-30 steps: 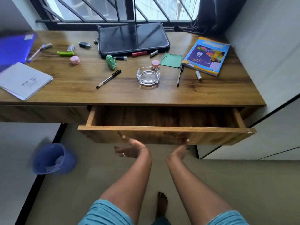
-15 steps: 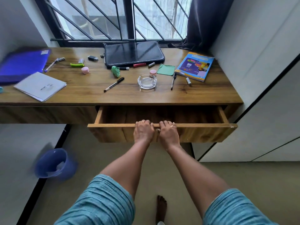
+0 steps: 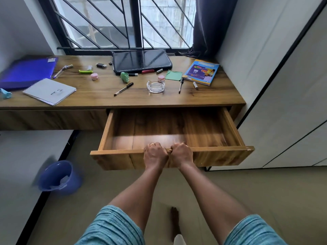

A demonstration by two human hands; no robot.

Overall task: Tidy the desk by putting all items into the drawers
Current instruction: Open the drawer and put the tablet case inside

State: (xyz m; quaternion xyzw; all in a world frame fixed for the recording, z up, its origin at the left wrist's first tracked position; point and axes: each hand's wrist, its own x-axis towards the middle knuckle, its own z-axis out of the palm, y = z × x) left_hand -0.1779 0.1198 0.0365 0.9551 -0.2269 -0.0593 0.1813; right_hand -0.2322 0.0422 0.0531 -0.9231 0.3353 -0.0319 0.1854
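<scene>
Wood grain fills the middle of my view. The drawer (image 3: 198,128) stands pulled well out from under the right part of the surface (image 3: 99,99), with its brown floor and side walls plainly showing. Both my hands grip the top edge of its front panel, near the middle. My left hand (image 3: 155,155) has its fingers curled over the rim into the drawer, with a ring (image 3: 151,144) on one of them. My right hand (image 3: 182,153) is clenched on the same edge just beside it, and the two sets of knuckles almost touch.

The things to tidy all lie on the surface above. A black case (image 3: 141,61) lies flat at the back, against the window (image 3: 123,23). Nearer to me sits a glass ashtray (image 3: 155,86), with a small pink jar (image 3: 161,78) just behind it and a black pen (image 3: 123,89) lying slantwise to its left. A second pen (image 3: 180,84) lies to the right of the ashtray, below a green square (image 3: 174,75). A colourful book (image 3: 201,72) rests toward the right end.

On the left, a white spiral notepad (image 3: 49,91) lies near the front edge, with a blue folder (image 3: 26,71) behind it. Small oddments are scattered between the folder and the case, too small for me to name.

A blue bin (image 3: 56,175), blurred, stands on the floor (image 3: 247,188) below the left side.
</scene>
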